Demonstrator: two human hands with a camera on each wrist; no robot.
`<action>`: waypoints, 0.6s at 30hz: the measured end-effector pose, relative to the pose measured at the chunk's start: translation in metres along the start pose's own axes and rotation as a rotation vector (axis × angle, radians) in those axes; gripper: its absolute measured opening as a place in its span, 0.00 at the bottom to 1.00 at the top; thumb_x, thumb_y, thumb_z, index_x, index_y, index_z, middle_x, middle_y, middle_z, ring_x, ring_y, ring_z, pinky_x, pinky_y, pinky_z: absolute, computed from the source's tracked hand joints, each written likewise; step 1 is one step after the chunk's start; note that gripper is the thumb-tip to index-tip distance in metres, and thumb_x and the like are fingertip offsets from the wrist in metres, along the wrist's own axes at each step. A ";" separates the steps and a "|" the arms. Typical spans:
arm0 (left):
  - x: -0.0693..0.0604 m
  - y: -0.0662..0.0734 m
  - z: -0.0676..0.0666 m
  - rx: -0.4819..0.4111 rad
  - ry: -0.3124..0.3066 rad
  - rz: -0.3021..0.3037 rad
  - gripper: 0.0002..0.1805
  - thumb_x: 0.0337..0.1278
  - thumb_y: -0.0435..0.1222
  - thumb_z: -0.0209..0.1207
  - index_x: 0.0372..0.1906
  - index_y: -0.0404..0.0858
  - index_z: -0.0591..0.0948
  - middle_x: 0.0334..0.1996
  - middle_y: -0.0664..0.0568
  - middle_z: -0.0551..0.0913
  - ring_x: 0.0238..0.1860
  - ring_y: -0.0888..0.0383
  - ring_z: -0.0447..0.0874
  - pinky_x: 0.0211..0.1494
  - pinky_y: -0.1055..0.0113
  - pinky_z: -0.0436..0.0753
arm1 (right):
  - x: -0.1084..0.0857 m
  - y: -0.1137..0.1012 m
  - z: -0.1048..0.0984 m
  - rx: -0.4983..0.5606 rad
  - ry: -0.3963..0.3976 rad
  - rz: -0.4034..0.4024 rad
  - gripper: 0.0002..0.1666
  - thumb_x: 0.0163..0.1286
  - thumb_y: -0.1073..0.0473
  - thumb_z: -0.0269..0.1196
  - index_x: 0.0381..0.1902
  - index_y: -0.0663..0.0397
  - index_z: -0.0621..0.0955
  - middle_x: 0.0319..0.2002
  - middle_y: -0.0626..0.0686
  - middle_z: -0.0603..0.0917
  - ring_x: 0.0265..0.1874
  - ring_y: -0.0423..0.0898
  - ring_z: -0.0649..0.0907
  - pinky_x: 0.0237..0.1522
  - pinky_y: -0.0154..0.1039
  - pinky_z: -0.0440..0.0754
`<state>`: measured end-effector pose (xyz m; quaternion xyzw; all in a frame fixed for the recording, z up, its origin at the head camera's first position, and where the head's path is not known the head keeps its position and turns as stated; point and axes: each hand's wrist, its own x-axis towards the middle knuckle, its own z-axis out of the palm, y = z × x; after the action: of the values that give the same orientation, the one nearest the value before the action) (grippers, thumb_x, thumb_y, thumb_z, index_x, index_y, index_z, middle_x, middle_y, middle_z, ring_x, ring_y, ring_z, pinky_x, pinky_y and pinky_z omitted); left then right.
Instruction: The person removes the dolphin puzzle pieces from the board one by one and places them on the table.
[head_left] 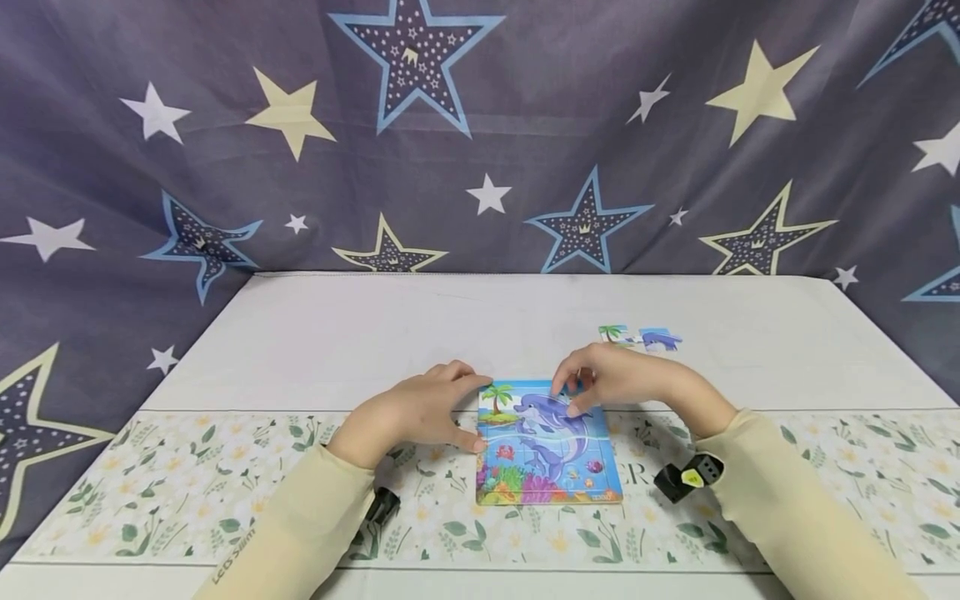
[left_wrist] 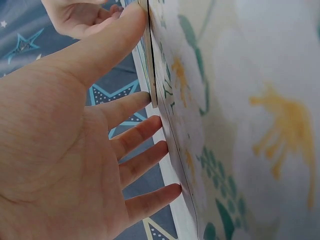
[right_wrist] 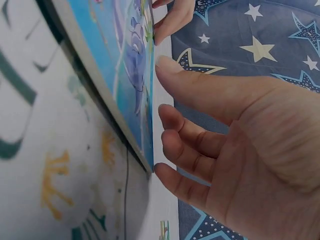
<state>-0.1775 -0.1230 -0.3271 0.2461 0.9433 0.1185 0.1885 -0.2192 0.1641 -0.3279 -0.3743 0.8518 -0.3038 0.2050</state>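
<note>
A square dolphin jigsaw puzzle (head_left: 536, 446) in a shallow tray lies flat on the table, showing a palm tree, coral and a purple dolphin. My left hand (head_left: 423, 417) is at the puzzle's left side, thumb and index finger at its edge; in the left wrist view its fingers are spread and fairly straight. Over the puzzle's top right area hovers or rests my right hand (head_left: 618, 375), its fingers loosely bent. No piece shows between thumb and fingers of the right hand (right_wrist: 240, 145) in the right wrist view; whether the fingertips touch the picture is hard to tell.
Behind my right hand lie loose puzzle pieces, one with a palm tree (head_left: 613, 332) and one with a dolphin (head_left: 660, 340). A flowered runner (head_left: 225, 483) crosses the white table (head_left: 375, 333). A star-patterned curtain (head_left: 480, 142) hangs at the back and sides.
</note>
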 end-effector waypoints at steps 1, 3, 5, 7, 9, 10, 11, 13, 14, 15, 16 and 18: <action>0.000 0.000 0.000 0.003 -0.001 0.000 0.47 0.54 0.56 0.68 0.77 0.52 0.61 0.72 0.52 0.60 0.73 0.49 0.56 0.71 0.47 0.64 | 0.000 0.000 0.001 -0.009 -0.002 0.002 0.11 0.62 0.61 0.72 0.43 0.53 0.86 0.32 0.46 0.79 0.25 0.43 0.74 0.30 0.37 0.76; 0.000 0.000 0.000 0.003 -0.002 0.000 0.47 0.54 0.56 0.68 0.77 0.52 0.61 0.72 0.52 0.60 0.73 0.49 0.56 0.71 0.47 0.64 | 0.000 -0.001 0.003 -0.020 -0.006 0.005 0.11 0.62 0.60 0.72 0.43 0.51 0.86 0.31 0.46 0.78 0.23 0.42 0.72 0.28 0.37 0.73; 0.000 0.000 0.001 0.001 -0.001 0.001 0.47 0.54 0.56 0.68 0.77 0.51 0.61 0.72 0.52 0.60 0.73 0.49 0.56 0.71 0.47 0.64 | 0.000 -0.001 0.005 -0.019 -0.012 0.008 0.11 0.63 0.60 0.72 0.43 0.51 0.86 0.30 0.45 0.78 0.23 0.42 0.71 0.28 0.36 0.72; 0.001 0.000 0.001 -0.002 -0.001 0.002 0.47 0.54 0.56 0.68 0.77 0.51 0.61 0.72 0.53 0.60 0.73 0.50 0.56 0.71 0.47 0.64 | 0.000 -0.001 0.006 -0.013 -0.019 0.009 0.11 0.63 0.61 0.71 0.43 0.52 0.86 0.29 0.46 0.76 0.24 0.42 0.70 0.28 0.36 0.70; 0.001 0.000 0.001 -0.003 -0.001 0.003 0.47 0.54 0.56 0.68 0.77 0.51 0.61 0.72 0.53 0.60 0.73 0.50 0.56 0.71 0.47 0.64 | 0.000 -0.001 0.007 -0.011 -0.024 0.012 0.11 0.63 0.61 0.71 0.43 0.54 0.85 0.28 0.46 0.75 0.25 0.42 0.69 0.29 0.36 0.69; 0.001 0.000 0.001 -0.004 -0.002 0.002 0.47 0.54 0.56 0.68 0.77 0.51 0.61 0.72 0.53 0.60 0.74 0.50 0.56 0.71 0.47 0.63 | 0.000 -0.001 0.007 -0.012 -0.026 0.013 0.11 0.63 0.62 0.71 0.44 0.54 0.85 0.27 0.46 0.75 0.25 0.42 0.70 0.29 0.36 0.69; 0.001 0.000 0.000 -0.004 -0.003 0.002 0.47 0.54 0.56 0.68 0.77 0.51 0.61 0.72 0.53 0.60 0.74 0.50 0.56 0.71 0.47 0.63 | 0.001 -0.001 0.007 -0.015 -0.027 0.011 0.11 0.63 0.62 0.71 0.44 0.54 0.85 0.27 0.46 0.75 0.26 0.42 0.70 0.29 0.37 0.70; 0.001 0.001 0.000 -0.006 -0.003 0.000 0.47 0.54 0.56 0.68 0.77 0.51 0.61 0.72 0.53 0.60 0.74 0.50 0.56 0.71 0.47 0.63 | 0.001 -0.001 0.007 -0.028 -0.027 0.011 0.11 0.63 0.62 0.71 0.43 0.54 0.86 0.27 0.46 0.75 0.26 0.42 0.70 0.29 0.37 0.70; 0.000 0.001 0.000 -0.008 -0.002 -0.002 0.47 0.54 0.56 0.68 0.77 0.51 0.61 0.72 0.53 0.60 0.74 0.50 0.56 0.72 0.47 0.62 | 0.001 -0.002 0.007 -0.034 -0.025 0.012 0.11 0.62 0.62 0.71 0.43 0.54 0.86 0.28 0.46 0.76 0.26 0.42 0.71 0.29 0.37 0.71; 0.000 0.001 0.000 -0.011 -0.002 -0.004 0.47 0.54 0.56 0.68 0.77 0.51 0.61 0.72 0.53 0.60 0.74 0.50 0.55 0.72 0.47 0.62 | 0.001 -0.002 0.007 -0.038 -0.025 0.017 0.10 0.62 0.62 0.71 0.43 0.54 0.86 0.28 0.46 0.76 0.26 0.42 0.71 0.29 0.37 0.71; 0.000 0.000 0.000 -0.013 -0.001 -0.004 0.47 0.54 0.56 0.68 0.77 0.51 0.61 0.72 0.53 0.60 0.74 0.50 0.56 0.72 0.47 0.62 | 0.001 -0.002 0.007 -0.041 -0.023 0.022 0.10 0.62 0.62 0.72 0.42 0.53 0.86 0.28 0.46 0.76 0.26 0.42 0.71 0.29 0.37 0.71; 0.000 0.000 0.000 -0.017 0.000 -0.005 0.47 0.54 0.55 0.68 0.77 0.51 0.61 0.72 0.53 0.60 0.74 0.50 0.56 0.71 0.46 0.63 | 0.002 -0.003 0.008 -0.050 -0.020 0.034 0.09 0.62 0.61 0.72 0.41 0.52 0.86 0.29 0.46 0.77 0.27 0.43 0.72 0.30 0.37 0.72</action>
<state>-0.1774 -0.1232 -0.3275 0.2420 0.9429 0.1260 0.1909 -0.2145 0.1584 -0.3317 -0.3677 0.8633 -0.2752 0.2093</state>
